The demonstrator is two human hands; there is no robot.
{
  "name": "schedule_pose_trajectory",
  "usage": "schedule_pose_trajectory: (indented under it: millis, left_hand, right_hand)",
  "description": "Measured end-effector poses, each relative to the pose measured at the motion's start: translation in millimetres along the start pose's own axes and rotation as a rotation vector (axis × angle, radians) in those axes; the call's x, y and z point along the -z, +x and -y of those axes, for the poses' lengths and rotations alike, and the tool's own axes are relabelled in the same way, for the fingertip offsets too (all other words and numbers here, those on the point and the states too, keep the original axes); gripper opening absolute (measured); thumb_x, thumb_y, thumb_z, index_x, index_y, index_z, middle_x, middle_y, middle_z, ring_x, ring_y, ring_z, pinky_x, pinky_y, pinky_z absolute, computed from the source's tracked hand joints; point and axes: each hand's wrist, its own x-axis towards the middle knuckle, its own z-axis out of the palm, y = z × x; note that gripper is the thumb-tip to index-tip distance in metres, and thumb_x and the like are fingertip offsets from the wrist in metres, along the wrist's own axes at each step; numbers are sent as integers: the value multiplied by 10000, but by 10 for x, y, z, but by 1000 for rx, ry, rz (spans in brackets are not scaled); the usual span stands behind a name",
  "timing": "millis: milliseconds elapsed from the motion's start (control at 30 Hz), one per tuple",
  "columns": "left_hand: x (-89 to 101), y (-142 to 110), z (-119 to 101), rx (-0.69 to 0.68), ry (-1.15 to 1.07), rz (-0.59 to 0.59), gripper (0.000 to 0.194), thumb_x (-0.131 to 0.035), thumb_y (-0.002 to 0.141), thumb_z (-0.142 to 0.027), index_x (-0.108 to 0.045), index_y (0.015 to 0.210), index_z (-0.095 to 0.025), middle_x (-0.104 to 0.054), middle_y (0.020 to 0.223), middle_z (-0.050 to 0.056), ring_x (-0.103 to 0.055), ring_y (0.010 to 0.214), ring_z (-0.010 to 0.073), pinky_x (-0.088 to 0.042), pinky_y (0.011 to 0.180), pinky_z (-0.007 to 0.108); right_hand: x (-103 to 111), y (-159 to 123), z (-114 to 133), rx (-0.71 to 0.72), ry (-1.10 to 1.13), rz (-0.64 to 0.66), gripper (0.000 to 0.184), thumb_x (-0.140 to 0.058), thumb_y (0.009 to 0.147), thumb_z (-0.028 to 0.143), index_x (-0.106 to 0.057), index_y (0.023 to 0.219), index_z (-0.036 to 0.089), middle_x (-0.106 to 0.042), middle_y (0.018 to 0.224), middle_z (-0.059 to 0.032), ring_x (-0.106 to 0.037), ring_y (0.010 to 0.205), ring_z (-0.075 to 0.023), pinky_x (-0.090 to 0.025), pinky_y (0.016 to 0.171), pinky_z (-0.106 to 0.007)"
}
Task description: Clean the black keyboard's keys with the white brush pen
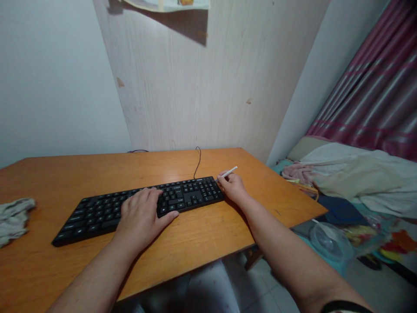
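A black keyboard [182,195] lies slantwise on the wooden table, its left end nearer to me. Across its middle keys rests my left hand [143,213], palm down, fingers laid flat and the thumb stretched out along the front edge. At the keyboard's right end, my right hand [233,187] is closed around a slim white stick [230,171], which looks like a pen or brush handle. Its upper end points up and to the right; its lower end is hidden by the fingers, close to the number pad.
The keyboard's thin black cable [198,160] runs to the table's back edge. A crumpled patterned cloth [16,219] lies at the left of the wooden table [195,228]. Beyond its right edge are a bed with bedding [358,178] and a clear plastic tub [330,241].
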Motion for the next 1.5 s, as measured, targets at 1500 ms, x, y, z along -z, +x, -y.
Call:
schedule_pose_trajectory:
  millis: [1500]
  left_hand:
    - [61, -20, -66, -12, -10, -17, 642, -627, 844, -651, -559, 1278, -183, -634, 1295, 167, -537, 1265, 381, -382, 1035, 509]
  right_hand:
    - [139, -336, 545, -194, 546, 186, 304, -778, 774, 386, -523, 782, 221, -567, 579, 49, -579, 526, -137, -383, 499, -249]
